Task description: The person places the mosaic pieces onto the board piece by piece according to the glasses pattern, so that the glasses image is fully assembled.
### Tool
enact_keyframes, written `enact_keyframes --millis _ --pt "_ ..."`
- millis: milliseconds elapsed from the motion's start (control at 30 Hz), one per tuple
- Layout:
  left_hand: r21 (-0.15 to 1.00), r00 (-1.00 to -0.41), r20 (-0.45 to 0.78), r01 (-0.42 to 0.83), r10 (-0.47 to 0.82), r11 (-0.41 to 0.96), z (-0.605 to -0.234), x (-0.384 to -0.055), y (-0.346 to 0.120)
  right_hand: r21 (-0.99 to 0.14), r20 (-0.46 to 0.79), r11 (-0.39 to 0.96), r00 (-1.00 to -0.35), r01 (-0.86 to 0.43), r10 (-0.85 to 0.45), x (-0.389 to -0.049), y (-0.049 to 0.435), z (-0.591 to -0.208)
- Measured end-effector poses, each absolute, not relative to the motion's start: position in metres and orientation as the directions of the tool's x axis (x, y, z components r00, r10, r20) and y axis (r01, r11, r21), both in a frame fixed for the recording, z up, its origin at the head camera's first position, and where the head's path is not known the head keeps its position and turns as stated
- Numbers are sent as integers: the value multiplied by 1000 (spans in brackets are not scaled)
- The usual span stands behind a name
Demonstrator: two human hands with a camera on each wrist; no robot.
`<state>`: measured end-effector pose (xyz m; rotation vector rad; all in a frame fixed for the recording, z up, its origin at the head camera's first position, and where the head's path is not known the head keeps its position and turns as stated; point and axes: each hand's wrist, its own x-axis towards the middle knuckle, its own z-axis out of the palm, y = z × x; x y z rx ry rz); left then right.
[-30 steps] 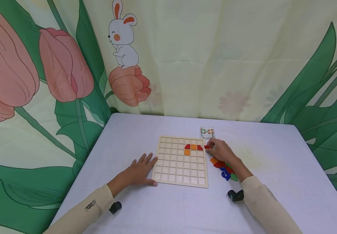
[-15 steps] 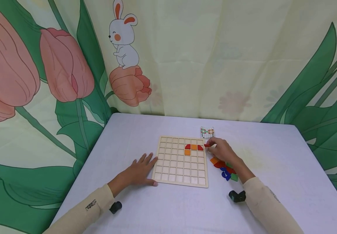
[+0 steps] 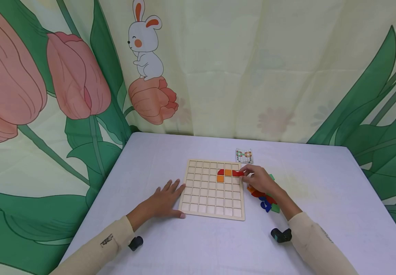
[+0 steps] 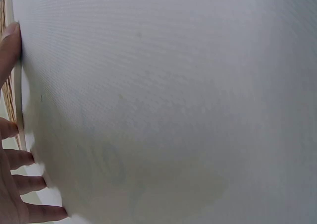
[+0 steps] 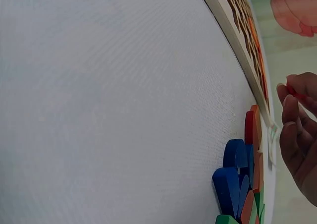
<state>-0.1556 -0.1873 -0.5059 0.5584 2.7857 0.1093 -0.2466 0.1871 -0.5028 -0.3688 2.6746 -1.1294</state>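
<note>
Tulip backdrop (image 3: 218,76), white table (image 3: 218,244). Head view: left hand (image 3: 163,200) spread at the board (image 3: 201,191), probably steadying it. Right hand (image 3: 257,178) has a red piece (image 3: 241,173) at the right rim, long axis roughly sideways, pointing left. Left wrist: fingers apart. Right wrist: fingertips pinching it, pile (image 5: 236,153) handy nearby.

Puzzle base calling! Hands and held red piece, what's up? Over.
Left hand spread at left edge of grid board. Right hand pinching red piece by board's right edge. Loose pile beside board, seemingly not blocking.
</note>
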Motion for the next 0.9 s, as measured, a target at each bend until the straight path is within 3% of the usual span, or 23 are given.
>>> enact_keyframes --millis 400,900 --pt "126 -879 -279 364 386 923 -504 -155 -187 -824 -120 556 -924 -111 -362 -240 184 -502" --pt "133 -882 -281 356 379 925 -503 -154 -186 -850 -194 524 -901 -43 -389 -238 174 -507"
